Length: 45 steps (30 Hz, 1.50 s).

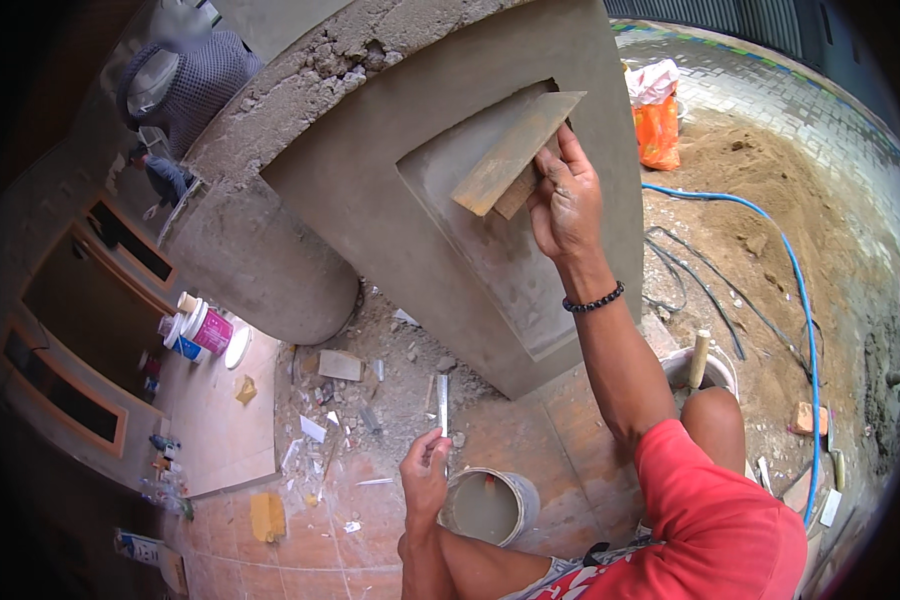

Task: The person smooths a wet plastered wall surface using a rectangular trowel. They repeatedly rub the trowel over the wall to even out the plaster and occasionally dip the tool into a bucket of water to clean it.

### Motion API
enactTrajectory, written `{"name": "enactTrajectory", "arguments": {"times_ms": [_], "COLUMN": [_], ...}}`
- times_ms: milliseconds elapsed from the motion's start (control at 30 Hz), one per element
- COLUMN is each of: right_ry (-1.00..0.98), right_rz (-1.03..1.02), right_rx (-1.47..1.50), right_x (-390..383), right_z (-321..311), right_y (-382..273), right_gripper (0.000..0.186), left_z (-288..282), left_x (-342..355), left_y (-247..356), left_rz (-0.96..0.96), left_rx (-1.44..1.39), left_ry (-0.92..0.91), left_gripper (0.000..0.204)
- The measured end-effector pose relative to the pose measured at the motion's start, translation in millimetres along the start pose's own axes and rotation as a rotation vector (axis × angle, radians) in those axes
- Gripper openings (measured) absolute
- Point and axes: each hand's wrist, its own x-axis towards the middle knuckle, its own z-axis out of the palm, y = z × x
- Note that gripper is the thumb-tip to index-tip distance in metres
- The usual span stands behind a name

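Note:
My right hand (568, 205) grips a wooden float (515, 150) by its back, holding it over the recessed triangular panel (490, 275) in the grey rendered wall (350, 200). My left hand (425, 470) holds a thin, pale metal strip (443, 398) upright, low before the wall. Just right of that hand is a bucket (480, 505) of murky grey liquid. Beside my right knee stands another bucket (720, 372) with a wooden-handled tool (700, 350) in it.
Rubble (325, 410) lies along the wall's foot. A rounded concrete pillar (270, 280) and paint tubs (205, 330) are at left, a person (160, 180) beyond. At right are a sand pile (770, 200), a blue hose (795, 270), cables (700, 285) and an orange bag (658, 130).

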Motion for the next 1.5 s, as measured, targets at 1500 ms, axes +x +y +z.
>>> {"name": "enactTrajectory", "arguments": {"times_ms": [1500], "right_ry": [-0.287], "right_rz": [0.352], "right_rx": [-0.073], "right_x": [-47], "right_z": [13], "right_y": [-7], "right_gripper": [0.048], "left_z": [-3], "left_x": [-2], "left_y": [3], "left_rz": [0.055], "left_rx": [-0.040], "left_ry": [0.002], "left_gripper": [0.030]}}
